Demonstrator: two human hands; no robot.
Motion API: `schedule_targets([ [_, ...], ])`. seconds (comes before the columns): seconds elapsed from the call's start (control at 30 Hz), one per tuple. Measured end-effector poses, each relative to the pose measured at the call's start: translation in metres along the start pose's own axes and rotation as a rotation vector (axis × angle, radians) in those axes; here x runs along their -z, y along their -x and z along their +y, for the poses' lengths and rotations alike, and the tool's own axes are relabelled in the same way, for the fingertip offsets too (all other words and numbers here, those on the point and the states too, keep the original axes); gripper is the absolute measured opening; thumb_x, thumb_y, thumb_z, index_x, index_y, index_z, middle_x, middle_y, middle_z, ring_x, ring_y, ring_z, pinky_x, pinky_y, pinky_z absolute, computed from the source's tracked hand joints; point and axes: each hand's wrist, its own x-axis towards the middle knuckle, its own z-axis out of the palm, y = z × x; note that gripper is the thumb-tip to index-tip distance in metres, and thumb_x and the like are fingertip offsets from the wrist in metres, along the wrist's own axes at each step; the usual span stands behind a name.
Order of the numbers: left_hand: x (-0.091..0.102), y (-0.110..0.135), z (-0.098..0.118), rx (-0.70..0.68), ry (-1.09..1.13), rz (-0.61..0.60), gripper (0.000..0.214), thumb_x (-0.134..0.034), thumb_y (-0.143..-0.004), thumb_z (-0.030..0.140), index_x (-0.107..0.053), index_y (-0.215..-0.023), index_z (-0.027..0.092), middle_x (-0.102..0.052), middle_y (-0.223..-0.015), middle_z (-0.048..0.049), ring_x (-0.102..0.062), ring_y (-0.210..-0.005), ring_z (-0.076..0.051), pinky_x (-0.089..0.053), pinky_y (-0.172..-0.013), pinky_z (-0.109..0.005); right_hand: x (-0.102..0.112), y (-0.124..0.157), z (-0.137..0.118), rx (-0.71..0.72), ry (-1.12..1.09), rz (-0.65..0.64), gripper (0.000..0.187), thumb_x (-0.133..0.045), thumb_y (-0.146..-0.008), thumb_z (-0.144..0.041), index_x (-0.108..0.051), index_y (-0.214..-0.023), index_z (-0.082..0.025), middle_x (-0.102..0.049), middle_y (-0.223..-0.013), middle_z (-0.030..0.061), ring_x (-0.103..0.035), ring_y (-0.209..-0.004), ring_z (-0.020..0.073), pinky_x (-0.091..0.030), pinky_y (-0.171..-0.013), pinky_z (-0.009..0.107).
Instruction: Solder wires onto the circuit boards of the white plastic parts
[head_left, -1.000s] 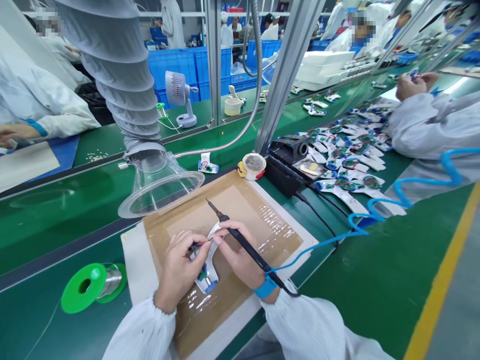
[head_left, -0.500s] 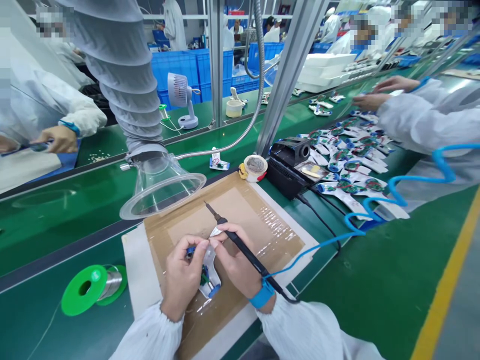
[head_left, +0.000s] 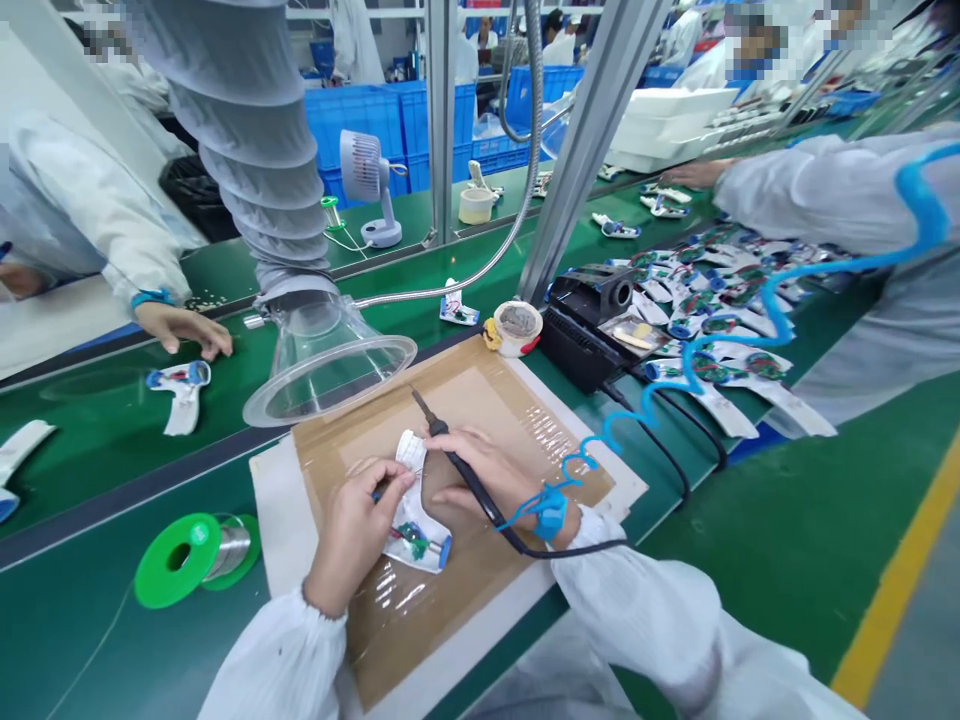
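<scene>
On the taped cardboard lies a white gun-shaped plastic housing half (head_left: 411, 515) with a green circuit board, wires and a blue end. My left hand (head_left: 358, 520) rests along its left edge, thumb and forefinger pinched on what looks like a thin wire (head_left: 421, 472) near the handle. Part of the housing is hidden behind those fingers. My right hand (head_left: 491, 475) grips a black soldering iron (head_left: 471, 478), its bare tip pointing up and away, clear of the housing. A blue wrist strap (head_left: 551, 512) with a coiled cord is on my right wrist.
A solder wire spool (head_left: 180, 560) stands at left. A clear fume hood (head_left: 330, 380) overhangs the cardboard (head_left: 525, 440). The black soldering stand (head_left: 581, 330) and tip-cleaning pot (head_left: 517, 328) sit behind. Several housings (head_left: 712, 290) pile up at right. A co-worker's hand (head_left: 184, 328) reaches over the belt.
My right hand has drawn away rightward from my left fingers, keeping the soldering iron. The housing shows more fully now. Across the belt, a co-worker's hand has moved forward near another housing.
</scene>
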Motion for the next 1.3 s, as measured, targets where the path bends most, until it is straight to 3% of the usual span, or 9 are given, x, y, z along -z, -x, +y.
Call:
schedule_targets([
  [0.17,0.006,0.000,0.000,-0.147,0.013,-0.153,0.022,-0.061,-0.094,0.039,-0.073,-0.083,0.024,-0.067,-0.082,-0.0019,-0.065,-0.080,-0.017,-0.049,-0.073,-0.029,-0.004,-0.023,0.001,0.129,-0.084,-0.022,0.065,-0.086,-0.075,-0.018,-0.059,-0.132,-0.031,-0.073,-0.121,0.0014,-0.070,-0.114,0.0214,-0.047,-0.113,0.046],
  [0.27,0.012,-0.002,0.000,-0.179,0.005,-0.194,0.022,-0.060,-0.095,0.039,-0.072,-0.084,0.024,-0.066,-0.083,-0.0023,-0.064,-0.081,-0.017,-0.050,-0.074,-0.030,-0.005,-0.025,0.004,0.114,-0.075,-0.023,0.063,-0.090,-0.072,-0.022,-0.062,-0.127,-0.031,-0.075,-0.106,-0.0014,-0.072,-0.101,0.0202,-0.051,-0.106,0.042],
  [0.4,0.011,0.002,0.000,-0.107,-0.116,-0.081,0.020,-0.061,-0.094,0.037,-0.071,-0.083,0.024,-0.070,-0.095,-0.0039,-0.064,-0.095,-0.022,-0.049,-0.086,-0.037,-0.017,-0.005,0.006,-0.017,0.054,0.052,0.059,-0.088,-0.076,-0.035,-0.060,-0.128,-0.029,-0.073,-0.104,0.0039,-0.068,-0.102,0.0256,-0.049,-0.099,0.046],
  [0.57,-0.008,0.008,-0.001,-0.034,-0.160,0.093,0.020,-0.057,-0.095,0.035,-0.069,-0.084,0.023,-0.068,-0.114,-0.0078,-0.062,-0.113,-0.027,-0.047,-0.098,-0.045,-0.027,0.014,0.001,-0.095,0.112,0.144,0.056,-0.082,-0.083,-0.037,-0.057,-0.132,-0.028,-0.070,-0.106,0.0074,-0.065,-0.103,0.0276,-0.046,-0.098,0.047],
  [0.9,-0.020,0.012,0.006,-0.097,-0.216,0.113,0.021,-0.049,-0.099,0.029,-0.063,-0.085,0.021,-0.058,-0.128,-0.0130,-0.050,-0.133,-0.031,-0.040,-0.108,-0.053,-0.026,0.011,-0.005,-0.090,0.115,0.183,0.051,-0.079,-0.086,-0.039,-0.061,-0.132,-0.030,-0.073,-0.113,0.0076,-0.066,-0.111,0.0284,-0.043,-0.108,0.053],
  [1.03,-0.020,0.013,0.006,-0.144,-0.214,0.108,0.020,-0.049,-0.099,0.028,-0.062,-0.086,0.021,-0.057,-0.131,-0.0148,-0.047,-0.138,-0.030,-0.039,-0.111,-0.054,-0.021,0.022,-0.023,-0.157,-0.025,0.357,0.038,-0.071,-0.093,-0.033,-0.064,-0.131,-0.030,-0.077,-0.115,0.0061,-0.073,-0.107,0.0255,-0.051,-0.106,0.050],
  [1.1,-0.021,0.013,0.005,-0.169,-0.222,0.098,0.019,-0.049,-0.099,0.027,-0.061,-0.087,0.021,-0.055,-0.137,-0.0157,-0.044,-0.140,-0.030,-0.038,-0.112,-0.055,-0.018,0.032,-0.037,-0.282,-0.154,0.523,0.029,-0.061,-0.100,-0.027,-0.066,-0.129,-0.029,-0.081,-0.101,0.0035,-0.078,-0.093,0.0221,-0.059,-0.095,0.043],
  [1.2,-0.021,0.013,0.003,-0.205,-0.238,0.093,0.017,-0.051,-0.099,0.026,-0.062,-0.088,0.020,-0.048,-0.148,-0.0165,-0.038,-0.146,-0.030,-0.035,-0.116,-0.056,-0.016,0.044,-0.054,-0.438,-0.253,0.779,0.024,-0.065,-0.097,-0.031,-0.072,-0.119,-0.025,-0.081,-0.084,0.0014,-0.078,-0.069,0.0199,-0.065,-0.073,0.035],
  [1.3,-0.021,0.014,0.002,-0.231,-0.258,0.086,0.016,-0.052,-0.098,0.026,-0.062,-0.087,0.020,-0.042,-0.155,-0.0158,-0.030,-0.151,-0.031,-0.030,-0.120,-0.058,-0.019,0.050,-0.059,-0.492,-0.246,0.867,0.017,-0.066,-0.095,-0.034,-0.075,-0.103,-0.023,-0.081,-0.090,0.0040,-0.077,-0.064,0.0183,-0.064,-0.062,0.030],
])
